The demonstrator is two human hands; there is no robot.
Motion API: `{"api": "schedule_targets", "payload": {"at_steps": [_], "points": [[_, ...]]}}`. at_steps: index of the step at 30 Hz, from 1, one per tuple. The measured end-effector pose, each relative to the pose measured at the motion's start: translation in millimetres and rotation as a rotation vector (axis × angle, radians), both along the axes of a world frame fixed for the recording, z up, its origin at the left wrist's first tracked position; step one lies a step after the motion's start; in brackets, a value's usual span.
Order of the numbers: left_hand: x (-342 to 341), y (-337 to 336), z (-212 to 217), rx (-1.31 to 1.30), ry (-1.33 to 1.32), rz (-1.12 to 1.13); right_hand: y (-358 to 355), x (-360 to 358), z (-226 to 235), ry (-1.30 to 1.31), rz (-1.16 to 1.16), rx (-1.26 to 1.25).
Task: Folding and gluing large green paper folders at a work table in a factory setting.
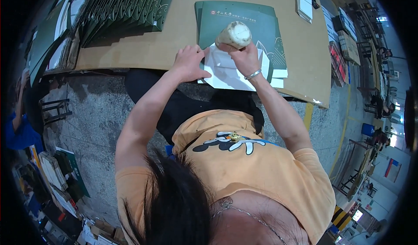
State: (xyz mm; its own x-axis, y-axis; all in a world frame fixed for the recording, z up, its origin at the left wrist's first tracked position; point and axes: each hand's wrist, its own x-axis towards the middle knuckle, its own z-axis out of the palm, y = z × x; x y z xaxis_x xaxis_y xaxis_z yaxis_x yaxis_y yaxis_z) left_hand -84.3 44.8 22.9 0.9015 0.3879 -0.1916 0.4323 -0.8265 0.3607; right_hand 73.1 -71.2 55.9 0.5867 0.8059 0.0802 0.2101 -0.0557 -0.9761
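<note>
A flat green paper bag (239,16) lies on the table in front of me, with more green sheets or bags beneath it. Its white bottom end (224,73), folded out with creased flaps, faces me. My right hand (246,58) grips a whitish, stained bottle (239,35) just above the white flaps; the bottle is tilted and its tip is hidden. On the left edge of the white end rests my left hand (190,63), thumb and fingers apart, with nothing visible in it.
A fanned row of green folded bags (126,10) stands at the table's back left. White packets (303,3) lie at the far right of the brown tabletop (180,25). Bundled stacks (344,45) are beyond the right edge. Someone in blue (19,129) is at far left.
</note>
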Motion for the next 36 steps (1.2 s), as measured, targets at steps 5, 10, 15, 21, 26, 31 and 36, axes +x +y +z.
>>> {"api": "schedule_targets", "payload": {"at_steps": [5,10,15,21,26,31,36], "points": [[-2,-1,-2,-0.01,-0.051,0.007,2,0,10,-0.049,-0.061,-0.049],[-3,-2,-3,-0.001,-0.046,0.002,0,-2,10,-0.022,-0.043,-0.041],[-9,4,-6,-0.101,-0.064,-0.018,1,-1,12,-0.056,-0.083,-0.069],[-13,5,-12,-0.119,-0.099,-0.027,-26,0,18,0.017,-0.033,-0.182],[-11,8,-15,-0.098,-0.106,-0.041,-36,-13,13,0.07,0.032,-0.185],[-11,6,-17,-0.097,-0.119,-0.036,-32,-25,4,0.105,0.073,-0.183],[-11,6,-12,-0.108,-0.097,-0.038,-28,-28,-4,0.055,0.09,-0.185]]}}
